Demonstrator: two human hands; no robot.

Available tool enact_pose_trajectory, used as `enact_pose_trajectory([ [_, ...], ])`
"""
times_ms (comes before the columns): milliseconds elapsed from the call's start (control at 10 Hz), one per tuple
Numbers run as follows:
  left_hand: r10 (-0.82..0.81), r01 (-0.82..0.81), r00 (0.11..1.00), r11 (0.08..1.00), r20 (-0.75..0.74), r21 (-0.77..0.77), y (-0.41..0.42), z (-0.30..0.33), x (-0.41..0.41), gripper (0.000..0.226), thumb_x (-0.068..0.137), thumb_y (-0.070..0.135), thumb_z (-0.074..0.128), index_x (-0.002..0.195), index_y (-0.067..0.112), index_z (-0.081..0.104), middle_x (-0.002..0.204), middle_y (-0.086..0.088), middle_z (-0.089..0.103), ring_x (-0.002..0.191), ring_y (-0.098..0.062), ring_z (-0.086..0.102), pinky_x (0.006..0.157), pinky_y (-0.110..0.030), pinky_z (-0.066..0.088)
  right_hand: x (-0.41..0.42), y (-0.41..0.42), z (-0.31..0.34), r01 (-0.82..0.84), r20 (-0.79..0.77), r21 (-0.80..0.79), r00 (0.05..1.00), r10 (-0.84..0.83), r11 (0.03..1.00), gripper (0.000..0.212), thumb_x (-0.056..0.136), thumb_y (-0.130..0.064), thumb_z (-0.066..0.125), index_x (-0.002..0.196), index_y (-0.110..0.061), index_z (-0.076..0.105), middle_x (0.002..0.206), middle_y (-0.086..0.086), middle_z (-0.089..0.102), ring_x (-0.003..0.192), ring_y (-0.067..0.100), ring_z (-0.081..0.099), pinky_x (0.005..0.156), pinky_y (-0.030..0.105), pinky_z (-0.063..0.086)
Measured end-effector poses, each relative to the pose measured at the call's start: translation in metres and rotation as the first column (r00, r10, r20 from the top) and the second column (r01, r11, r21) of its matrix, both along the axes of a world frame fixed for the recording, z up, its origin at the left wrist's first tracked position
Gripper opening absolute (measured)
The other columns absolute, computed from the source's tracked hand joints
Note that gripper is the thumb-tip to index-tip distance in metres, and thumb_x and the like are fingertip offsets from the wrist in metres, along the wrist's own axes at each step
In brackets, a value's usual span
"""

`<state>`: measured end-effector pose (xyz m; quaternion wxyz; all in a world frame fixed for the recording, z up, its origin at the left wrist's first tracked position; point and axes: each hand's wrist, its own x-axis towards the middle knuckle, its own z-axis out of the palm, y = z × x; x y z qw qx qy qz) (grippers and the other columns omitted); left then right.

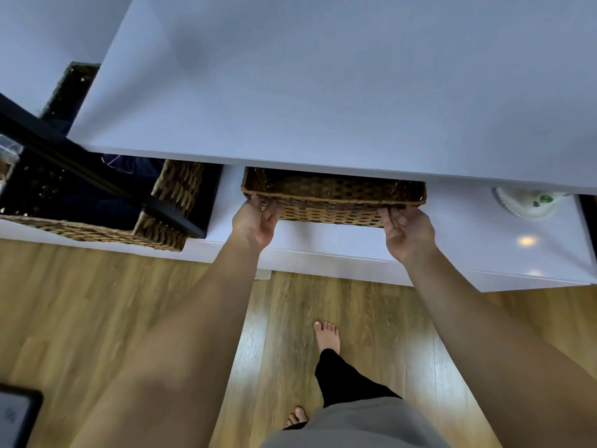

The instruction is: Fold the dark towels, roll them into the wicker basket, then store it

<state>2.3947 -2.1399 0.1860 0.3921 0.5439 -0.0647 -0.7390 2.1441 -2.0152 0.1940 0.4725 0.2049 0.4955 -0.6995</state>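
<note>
A brown wicker basket (332,197) sits on a lower white shelf (468,227), most of it tucked under the white tabletop (323,92). My left hand (255,221) grips its near left corner, fingers curled over the rim. At the near right corner my right hand (408,231) holds the rim the same way. The basket's inside is hidden by the tabletop, so no towels show in it.
A larger wicker basket (97,218) with dark cloth (132,164) stands at the left, crossed by a black bar (97,176). A white lidded object with a green mark (529,202) lies at the right of the shelf. Below are the wooden floor (97,302) and my bare feet.
</note>
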Motion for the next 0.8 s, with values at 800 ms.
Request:
enact_pose_trajectory([
  [800,-0.250,0.268,0.961,0.949,0.121,-0.164,0.030,0.012,-0.011,0.051,0.108,0.047,0.037,0.151,0.020,0.044,0.148,0.000,0.053,0.133,-0.024,0.054,0.112,-0.047,0.042,0.012,0.010,0.006,-0.346,-0.121,0.029,0.930,0.347,0.938,0.044,0.101,-0.031,0.056,0.140,-0.012,0.051,0.131,0.010,0.060,0.110,0.042,0.065,0.083,0.051,0.060],
])
